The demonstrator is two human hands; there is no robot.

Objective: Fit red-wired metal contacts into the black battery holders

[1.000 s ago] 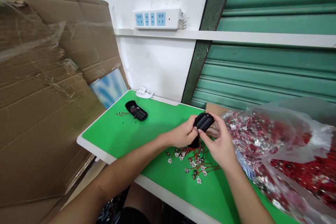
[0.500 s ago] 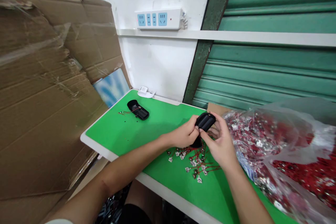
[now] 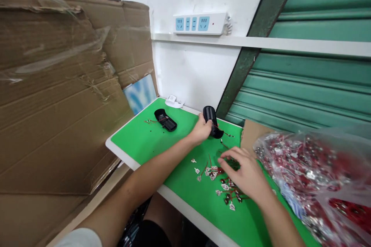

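Observation:
My left hand [image 3: 202, 128] grips a black plastic battery case [image 3: 210, 115] above the table, with its hollow side showing. Thin red wire with a small green part at its end sticks out from the case to the right. My right hand [image 3: 245, 171] is apart from it, over a loose pile of metal battery contacts [image 3: 225, 187] with red wires. Its thumb and index fingertips come together; whatever lies between them is too small to make out. A second black battery case [image 3: 165, 120] with red wires rests on the table at the left.
The green table top [image 3: 139, 139] has a white rim. A clear plastic bag [image 3: 307, 162] full of red-wired metal contacts lies at the right. Cardboard [image 3: 72, 104] stands along the left side. A power strip [image 3: 199, 24] is on the wall, and a white curved piece [image 3: 174, 102] lies at the back edge.
Both hands were together on the battery case. The right hand has let go and moved down to the contacts, while the left hand has turned the case more upright. The view has shifted.

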